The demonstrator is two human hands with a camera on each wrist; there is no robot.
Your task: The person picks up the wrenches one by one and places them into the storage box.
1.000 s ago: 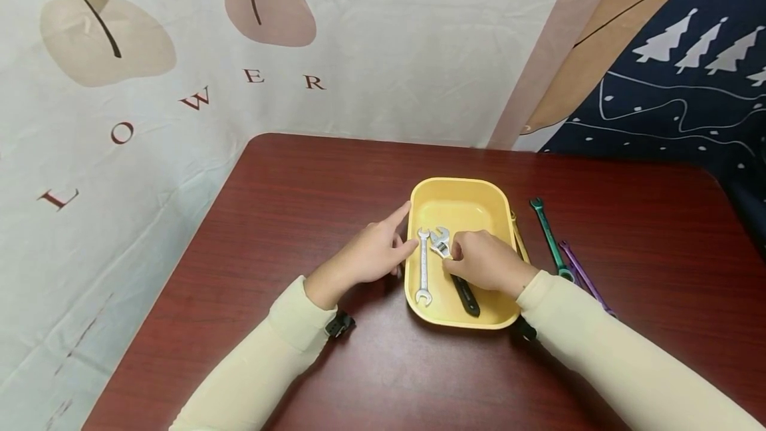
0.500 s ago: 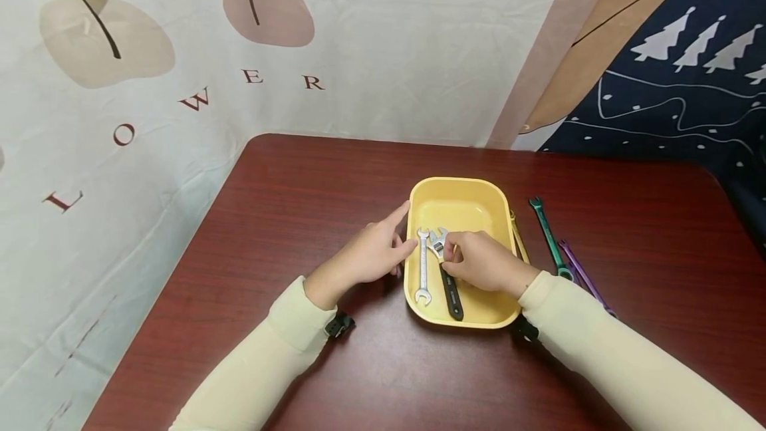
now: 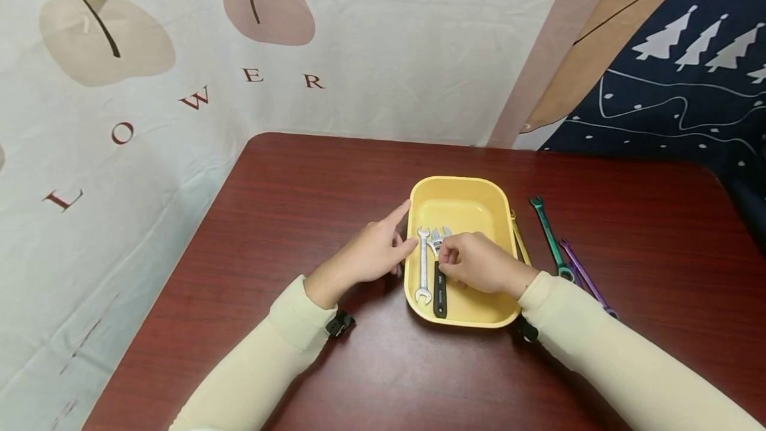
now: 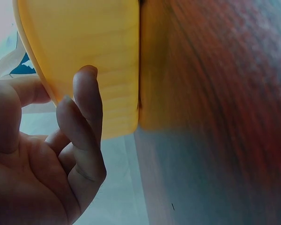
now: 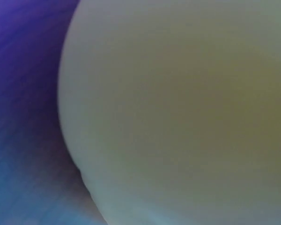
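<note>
My left hand (image 3: 372,255) holds the left wall of a yellow plastic tray (image 3: 461,183), its thumb over the rim and its other fingers along the outside. In the left wrist view, curled fingers (image 4: 88,89) lie close to the tray's outer wall. Inside the tray, my right hand (image 3: 479,261) pinches an adjustable wrench (image 3: 440,294) near its neck. Its black handle points toward me, and the hand partly hides its silver head. Left of it lies a silver double open-end wrench (image 3: 423,268), nearly parallel. A pale sleeve (image 5: 178,112) fills most of the right wrist view.
Outside the tray's right side, a gold wrench (image 3: 520,238), a green wrench (image 3: 549,235) and a purple wrench (image 3: 586,275) lie on the dark red wooden table (image 3: 323,178). The right forearm passes close by them. A printed cloth (image 3: 389,52) hangs behind the table.
The adjustable wrench's handle has swung left in my right hand, from slanting to almost parallel with the silver wrench. The right hand has shifted slightly left; the left hand and tray have stayed put.
</note>
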